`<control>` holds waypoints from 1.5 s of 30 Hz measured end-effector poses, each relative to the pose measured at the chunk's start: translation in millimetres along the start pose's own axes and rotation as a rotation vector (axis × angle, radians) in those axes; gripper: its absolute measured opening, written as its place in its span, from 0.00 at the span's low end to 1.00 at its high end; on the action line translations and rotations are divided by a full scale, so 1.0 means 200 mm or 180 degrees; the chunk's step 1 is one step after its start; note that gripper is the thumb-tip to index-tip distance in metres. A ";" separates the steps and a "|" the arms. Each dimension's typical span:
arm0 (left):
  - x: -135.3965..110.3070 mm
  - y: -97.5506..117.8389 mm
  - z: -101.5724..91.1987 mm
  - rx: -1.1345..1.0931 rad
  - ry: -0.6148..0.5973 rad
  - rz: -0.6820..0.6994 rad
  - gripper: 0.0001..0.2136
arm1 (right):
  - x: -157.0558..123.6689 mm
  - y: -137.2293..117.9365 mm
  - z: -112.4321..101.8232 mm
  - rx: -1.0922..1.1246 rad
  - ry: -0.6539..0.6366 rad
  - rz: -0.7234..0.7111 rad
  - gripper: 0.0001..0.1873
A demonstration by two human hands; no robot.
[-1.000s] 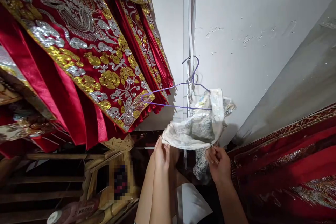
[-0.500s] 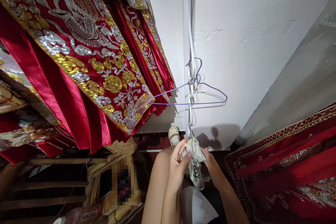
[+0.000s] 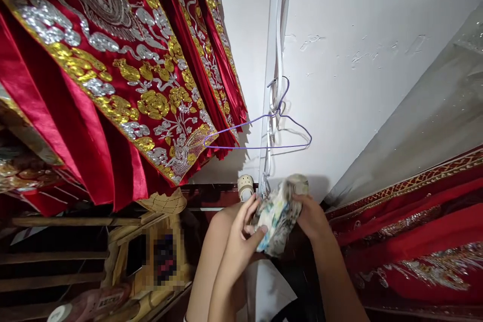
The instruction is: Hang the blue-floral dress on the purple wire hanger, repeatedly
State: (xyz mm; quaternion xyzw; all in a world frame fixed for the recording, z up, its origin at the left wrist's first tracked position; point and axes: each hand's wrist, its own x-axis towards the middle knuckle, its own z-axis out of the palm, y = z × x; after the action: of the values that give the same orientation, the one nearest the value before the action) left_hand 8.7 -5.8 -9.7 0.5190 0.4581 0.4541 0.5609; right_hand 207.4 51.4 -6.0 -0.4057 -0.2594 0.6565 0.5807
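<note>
Between my hands, above my lap, is a piece of thin cloth [image 3: 277, 219], off-white with green, blue and yellow patches. It is blurred by motion, so its kind is unclear. My left hand [image 3: 243, 231] grips its left edge, with the thumb on top and the fingers bent behind. On the right side, my right hand [image 3: 311, 214] pinches the upper edge. A purple wire hanger [image 3: 260, 147] hangs in front of me from white straps [image 3: 278, 50] against the wall, with nothing on it.
Red garments with gold and silver embroidery [image 3: 154, 105] hang at left; more red embroidered cloth [image 3: 415, 251] lies at right. A bamboo seat [image 3: 143, 241], a woven hat-like item [image 3: 164, 201] and a pinkish bottle [image 3: 90, 304] are lower left. A beige clog [image 3: 246, 186] is on my foot.
The cloth has gone from a bunched, hanging strip to a wider, spread shape. My right hand has risen and moved slightly right, while my left has shifted a little left. The view has shifted slightly.
</note>
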 end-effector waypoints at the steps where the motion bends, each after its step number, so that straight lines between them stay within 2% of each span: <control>1: 0.01 -0.01 -0.03 0.0271 0.0152 -0.0057 0.39 | 0.02 -0.06 0.00 0.0043 -0.0118 -0.0087 0.17; 4: 0.06 0.01 -0.11 0.1003 0.0411 0.0080 0.37 | 0.05 -0.23 0.06 -0.0243 -0.0966 0.0156 0.18; 6: 0.13 0.08 -0.13 0.1085 0.0269 0.0444 0.33 | 0.03 -0.30 0.13 -0.0706 -0.1675 0.0615 0.20; 7: 0.16 0.12 -0.12 0.1032 0.0046 0.0645 0.31 | 0.02 -0.32 0.17 -0.0971 -0.2011 0.0832 0.20; 9: 0.23 0.18 -0.08 0.0947 -0.0676 0.0929 0.26 | 0.00 -0.37 0.23 -0.1470 -0.2551 0.1053 0.19; 11: 0.27 0.20 -0.05 0.1107 -0.1492 0.0926 0.17 | 0.02 -0.44 0.26 -0.1934 -0.2892 0.0982 0.17; 12: 0.28 0.19 -0.05 0.1289 -0.1770 0.0842 0.17 | 0.04 -0.48 0.26 -0.2162 -0.2973 0.0846 0.17; 13: 0.29 0.17 -0.06 0.1527 -0.1921 0.0733 0.21 | 0.06 -0.52 0.24 -0.2423 -0.2968 0.0649 0.16; 15: 0.28 0.11 -0.12 0.2101 -0.1809 0.0547 0.25 | 0.12 -0.61 0.19 -0.3026 -0.2558 0.0084 0.13; 18: 0.26 0.06 -0.28 0.2790 -0.1265 0.0413 0.21 | 0.24 -0.68 0.09 -0.3546 -0.1233 -0.1040 0.08; 20: 0.25 0.07 -0.37 0.3005 -0.1065 0.0370 0.16 | 0.33 -0.69 0.05 -0.3503 -0.0754 -0.1692 0.15; 22: 0.25 0.11 -0.42 0.3153 -0.0947 0.0367 0.15 | 0.43 -0.67 0.04 -0.3440 -0.0796 -0.2034 0.26; 23: 0.26 0.13 -0.44 0.3240 -0.0895 0.0377 0.15 | 0.49 -0.65 0.04 -0.3455 -0.0897 -0.2032 0.27; 26: 0.29 0.21 -0.47 0.3530 -0.0806 0.0449 0.15 | 0.61 -0.58 0.03 -0.3591 -0.1046 -0.1693 0.20; 29: 0.33 0.27 -0.52 0.3771 -0.0565 0.0688 0.11 | 0.65 -0.51 -0.03 -0.3728 -0.0600 -0.1843 0.18; 32: 0.37 0.34 -0.55 0.4100 -0.0143 0.0896 0.08 | 0.58 -0.50 -0.12 -0.3900 0.0041 -0.2218 0.15; 35: 0.40 0.44 -0.54 0.4385 0.0266 0.0709 0.11 | 0.46 -0.55 -0.16 -0.4059 0.0327 -0.2455 0.13; 38: 0.45 0.54 -0.48 0.4340 0.0663 0.0483 0.15 | 0.37 -0.60 -0.16 -0.4079 0.0414 -0.2503 0.14; 41: 0.52 0.63 -0.42 0.3991 0.0854 0.0938 0.18 | 0.32 -0.60 -0.15 -0.4048 0.0380 -0.2423 0.14; 43: 0.57 0.66 -0.39 0.3914 0.0887 0.1124 0.19 | 0.30 -0.58 -0.15 -0.4013 0.0198 -0.2475 0.14; 45: 0.62 0.67 -0.37 0.4131 0.0907 0.0822 0.20 | 0.28 -0.55 -0.15 -0.3986 -0.0019 -0.2619 0.14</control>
State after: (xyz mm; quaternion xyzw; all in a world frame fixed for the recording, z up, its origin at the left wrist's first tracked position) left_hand -47.5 135.1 116.6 0.7363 0.6417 0.2143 0.0110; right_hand 292.8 123.8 53.5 -0.5288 -0.7168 0.1171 0.4391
